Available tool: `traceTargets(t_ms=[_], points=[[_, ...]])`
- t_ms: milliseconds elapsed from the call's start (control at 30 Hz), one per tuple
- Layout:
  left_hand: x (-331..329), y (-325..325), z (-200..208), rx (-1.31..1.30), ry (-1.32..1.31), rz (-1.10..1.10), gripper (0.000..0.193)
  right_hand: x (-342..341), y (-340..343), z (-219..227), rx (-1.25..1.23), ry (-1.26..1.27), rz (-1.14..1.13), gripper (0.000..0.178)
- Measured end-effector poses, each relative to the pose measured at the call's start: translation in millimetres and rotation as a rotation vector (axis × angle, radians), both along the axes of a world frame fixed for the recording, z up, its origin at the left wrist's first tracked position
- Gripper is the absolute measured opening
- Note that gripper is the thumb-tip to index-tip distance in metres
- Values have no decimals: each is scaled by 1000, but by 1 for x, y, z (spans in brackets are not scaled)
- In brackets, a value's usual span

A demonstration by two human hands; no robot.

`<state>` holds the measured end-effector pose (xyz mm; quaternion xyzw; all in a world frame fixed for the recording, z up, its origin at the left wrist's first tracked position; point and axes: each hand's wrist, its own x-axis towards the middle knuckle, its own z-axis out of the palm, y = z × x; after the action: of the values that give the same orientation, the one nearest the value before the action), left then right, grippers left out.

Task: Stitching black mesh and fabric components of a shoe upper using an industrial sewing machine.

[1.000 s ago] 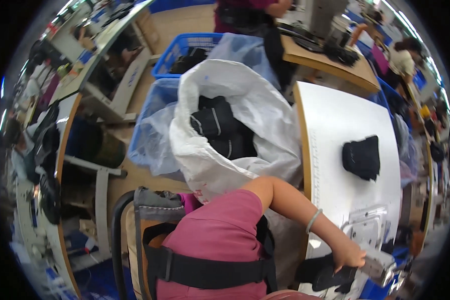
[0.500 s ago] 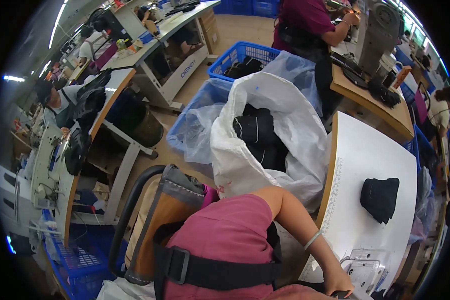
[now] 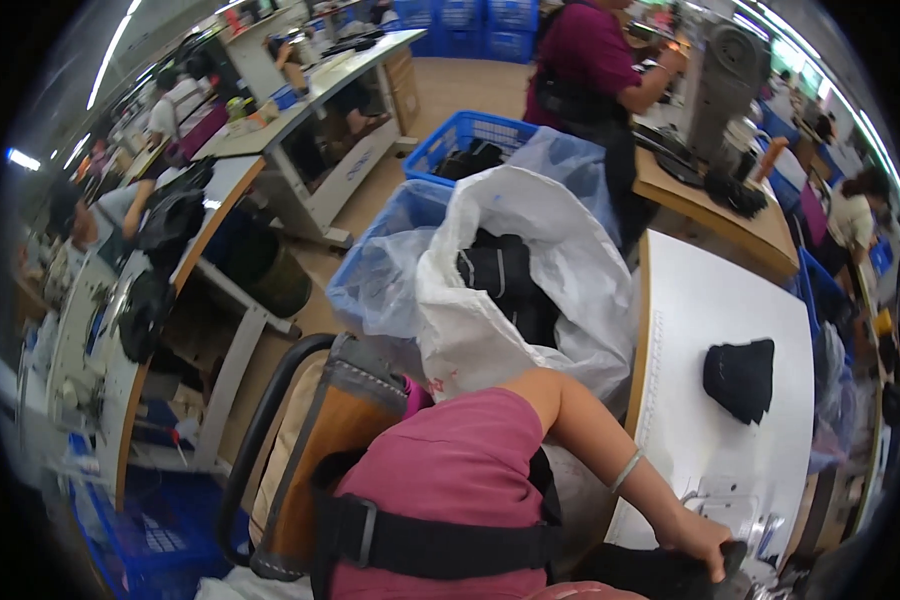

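My left hand (image 3: 702, 542) is at the lower right, at the near end of the white sewing table (image 3: 715, 290). Its fingers are closed on a black fabric piece (image 3: 655, 572) beside the metal plate of the machine bed (image 3: 730, 505). The left forearm, with a pale bangle (image 3: 627, 469) at the wrist, crosses the table's near edge. My right hand is out of view. Farther up the tabletop lies a small stack of black fabric pieces (image 3: 739, 381).
Left of the table stands an open white woven sack (image 3: 580, 225) with black pieces inside. Behind it are blue crates (image 3: 448, 135) with clear plastic. A chair with an orange-brown back (image 3: 308, 465) is close by. A co-worker in a purple shirt (image 3: 590, 55) works at another machine.
My left hand has moved up and farther into view, showing more of the black fabric. The view has turned slightly, shifting the table and sack a little left.
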<state>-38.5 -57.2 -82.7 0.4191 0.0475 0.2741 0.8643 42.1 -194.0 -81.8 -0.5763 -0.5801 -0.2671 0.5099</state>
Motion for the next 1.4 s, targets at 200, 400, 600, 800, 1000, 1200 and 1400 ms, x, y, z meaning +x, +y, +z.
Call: traceTargets(t_ms=[200, 400, 600, 800, 1000, 1200, 1400], points=[[-15, -18, 35, -272, -153, -184, 22, -6, 0, 18, 11, 86, -9, 11], [-33, -16, 34, 78, -130, -33, 45, -22, 11, 39, -133, 656, 63, 46], [-34, 0, 40, 194, -20, -92, 39, -5, 10, 43, -163, 888, 256, 33], [-24, 20, 61, 241, 167, -355, 38, 8, 8, 69, -225, 906, 231, 19], [-4, 24, 67, 53, 210, -298, 38, 13, 9, 77, -310, 901, 158, 20], [0, 35, 58, -154, 141, -341, 44, 10, 24, 54, -268, 1162, 375, 17], [-4, 31, 50, -17, 219, -215, 36, 7, 30, 41, -176, 1107, 403, 20]])
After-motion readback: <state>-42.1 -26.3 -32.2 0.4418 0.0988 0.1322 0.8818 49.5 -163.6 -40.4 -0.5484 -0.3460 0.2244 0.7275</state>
